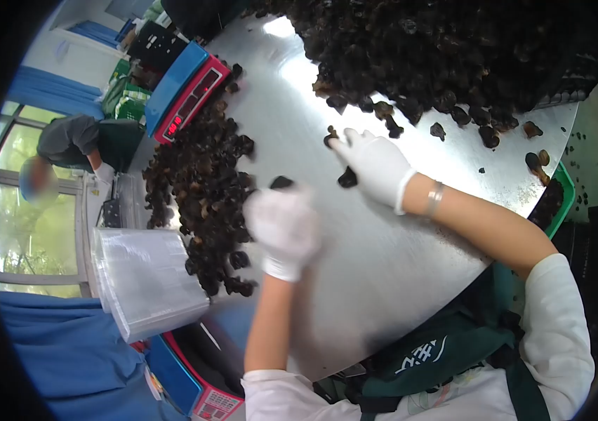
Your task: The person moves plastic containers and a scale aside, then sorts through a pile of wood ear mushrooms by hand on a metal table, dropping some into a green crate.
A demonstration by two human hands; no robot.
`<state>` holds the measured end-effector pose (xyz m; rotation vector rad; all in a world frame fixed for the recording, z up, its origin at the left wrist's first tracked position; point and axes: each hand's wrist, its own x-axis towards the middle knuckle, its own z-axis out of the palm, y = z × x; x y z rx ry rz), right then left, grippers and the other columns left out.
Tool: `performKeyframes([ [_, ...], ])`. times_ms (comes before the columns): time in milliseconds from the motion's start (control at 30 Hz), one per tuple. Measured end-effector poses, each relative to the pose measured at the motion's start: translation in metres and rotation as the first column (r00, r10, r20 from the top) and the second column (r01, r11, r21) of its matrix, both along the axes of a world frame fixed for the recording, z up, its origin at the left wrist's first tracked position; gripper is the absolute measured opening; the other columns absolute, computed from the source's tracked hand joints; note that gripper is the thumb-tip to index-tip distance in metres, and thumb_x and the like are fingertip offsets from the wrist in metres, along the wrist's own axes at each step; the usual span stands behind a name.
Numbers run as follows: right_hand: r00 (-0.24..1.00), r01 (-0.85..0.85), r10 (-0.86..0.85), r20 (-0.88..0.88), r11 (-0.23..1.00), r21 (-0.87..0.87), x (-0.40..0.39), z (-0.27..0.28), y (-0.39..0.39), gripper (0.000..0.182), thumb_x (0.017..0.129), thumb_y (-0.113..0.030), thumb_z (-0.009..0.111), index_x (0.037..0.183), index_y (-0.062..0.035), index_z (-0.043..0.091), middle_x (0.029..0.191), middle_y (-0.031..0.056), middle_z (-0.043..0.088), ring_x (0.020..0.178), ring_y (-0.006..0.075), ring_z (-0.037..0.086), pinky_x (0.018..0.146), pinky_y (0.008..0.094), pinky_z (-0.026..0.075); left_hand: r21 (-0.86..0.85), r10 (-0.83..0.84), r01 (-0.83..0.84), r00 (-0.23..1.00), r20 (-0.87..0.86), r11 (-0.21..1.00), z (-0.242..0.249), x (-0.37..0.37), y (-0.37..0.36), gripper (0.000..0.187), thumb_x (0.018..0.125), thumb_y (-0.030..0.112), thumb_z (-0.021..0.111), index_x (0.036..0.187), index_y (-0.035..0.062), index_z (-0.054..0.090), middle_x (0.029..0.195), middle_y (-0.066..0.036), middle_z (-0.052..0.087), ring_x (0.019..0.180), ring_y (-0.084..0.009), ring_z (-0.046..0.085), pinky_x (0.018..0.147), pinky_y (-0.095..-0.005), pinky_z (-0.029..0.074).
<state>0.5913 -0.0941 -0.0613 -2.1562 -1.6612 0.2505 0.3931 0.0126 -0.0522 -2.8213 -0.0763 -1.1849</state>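
My right hand (376,167), in a white glove, is over the metal table (355,281). Its fingertips are closed on a small dark mushroom (330,137) with a brownish stem. Another dark mushroom (347,177) lies against the thumb side of that hand. My left hand (285,228), also gloved in white, is smeared by motion beside the smaller mushroom pile (208,186). A dark mushroom (282,182) shows at its fingertips; whether it is held I cannot make out. The large mushroom heap (425,56) covers the far side of the table.
A blue and red scale (187,95) with a lit display stands at the upper left. Stacked clear plastic bags (148,274) lie at the left edge, above a second scale (194,379). A green crate (562,200) sits at the right. Another person (71,144) is bent over at the left.
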Motion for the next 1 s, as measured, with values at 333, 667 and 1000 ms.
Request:
performKeyframes([
  [333,0.858,-0.094,0.301,-0.415,0.889,0.449,0.008,-0.008,0.035,0.036,0.091,-0.007,0.049,0.125,-0.0017,0.059,0.134,0.0228,0.054,0.125,0.0372,0.052,0.109,0.0417,0.042,-0.611,-0.143,-0.047,0.955,-0.258,0.790,-0.029,0.083,-0.022,0.034,0.086,0.013,0.059,0.117,-0.0005,0.059,0.119,-0.022,0.060,0.111,-0.0409,0.058,0.095,-0.0488,0.045],
  [667,0.955,0.290,-0.294,-0.045,0.953,-0.087,0.025,-0.008,-0.117,0.070,0.087,-0.030,0.062,0.145,0.0034,0.040,0.153,0.0230,0.037,0.141,0.0387,0.036,0.118,0.0456,0.027,-0.437,0.312,-0.418,0.903,-0.296,0.796,-0.059,0.024,0.136,0.039,0.095,0.013,0.055,0.131,-0.0001,0.058,0.143,-0.021,0.050,0.134,-0.0360,0.046,0.114,-0.0431,0.035],
  [1000,0.805,0.516,-0.463,0.371,0.855,-0.051,0.147,-0.015,-0.277,0.053,0.093,-0.026,0.057,0.137,0.0043,0.049,0.142,0.0249,0.049,0.133,0.0416,0.044,0.112,0.0457,0.035,-0.882,0.165,-0.072,0.986,0.007,0.465,-0.032,0.179,0.087,0.045,0.099,0.022,0.049,0.138,-0.0001,0.053,0.145,-0.020,0.049,0.136,-0.0327,0.045,0.114,-0.0375,0.033],
])
